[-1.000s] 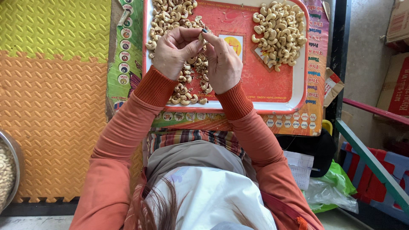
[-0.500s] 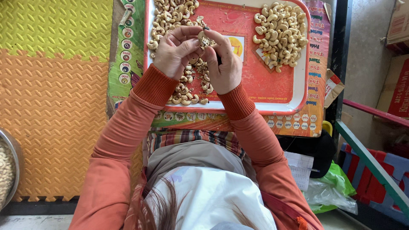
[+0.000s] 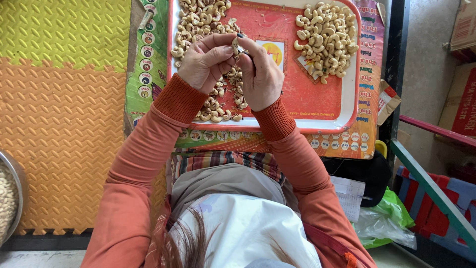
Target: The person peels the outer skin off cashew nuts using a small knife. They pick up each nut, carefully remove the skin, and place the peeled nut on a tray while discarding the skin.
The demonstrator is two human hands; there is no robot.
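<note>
Near the top centre of the frame, the left hand (image 3: 206, 62) and the right hand (image 3: 263, 74) meet, fingertips pressed together around one small pale curved cashew kernel (image 3: 235, 45). Beneath them lies one red rectangular plastic tray with a white rim (image 3: 342, 111), holding two heaps: unsorted, darker cashews (image 3: 198, 20) at upper left, clean ivory cashews (image 3: 327, 34) at upper right. Textured orange-and-yellow foam mats (image 3: 59, 99) fill the left side; one round metal bowl of kernels (image 3: 7, 198) sits at the lower left edge.

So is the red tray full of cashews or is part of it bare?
Partly bare. The red tray holds one cashew pile at its right and another at its left, with bare red between.
</note>
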